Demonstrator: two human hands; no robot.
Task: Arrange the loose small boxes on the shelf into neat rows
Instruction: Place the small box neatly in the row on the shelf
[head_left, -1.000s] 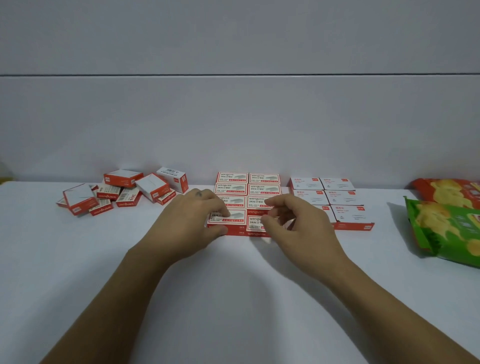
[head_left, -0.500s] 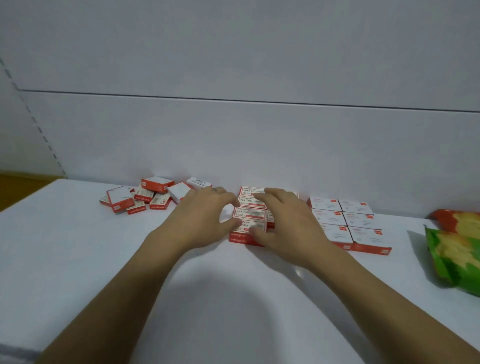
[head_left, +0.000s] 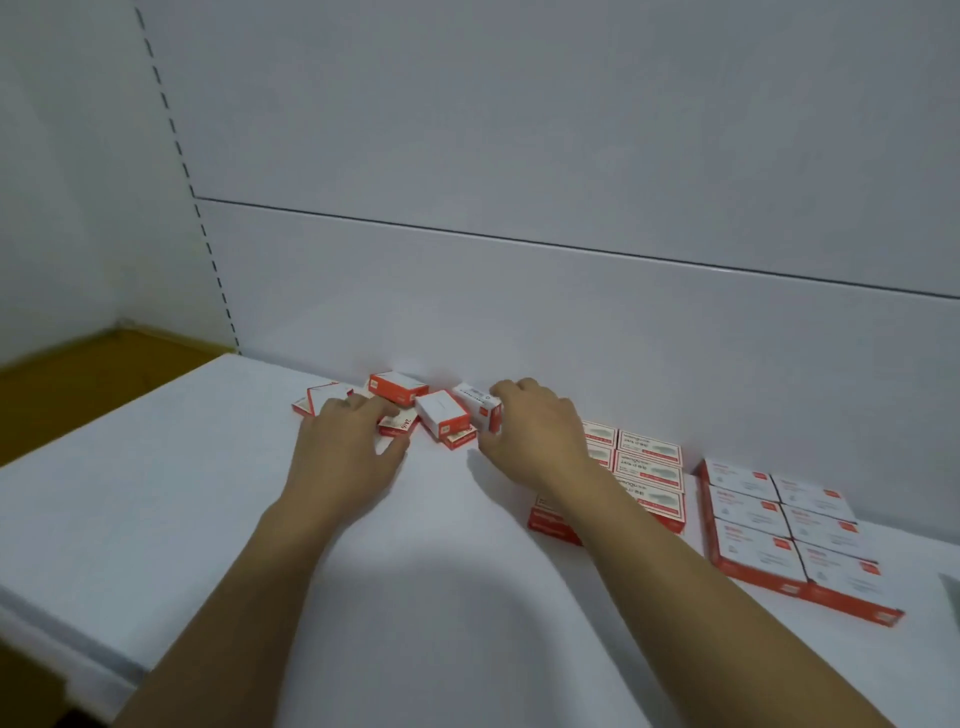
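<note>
Head view: both hands have left the squared red-and-white box block (head_left: 647, 470), now right of the right hand (head_left: 535, 434), and reached the loose pile of small red-and-white cardboard boxes (head_left: 441, 415) on the white shelf (head_left: 156, 493). So sorting resumes. Left hand (head_left: 345, 449) fingers spread, resting on pile's near-left boxes; right fingers curled at the pile's right box, grip unclear.

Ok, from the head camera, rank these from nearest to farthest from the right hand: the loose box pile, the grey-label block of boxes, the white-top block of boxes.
1. Loose box pile: at the right hand's fingertips, to the left.
2. Grey-label block: just right, under the wrist.
3. White-top block: farthest right.
</note>
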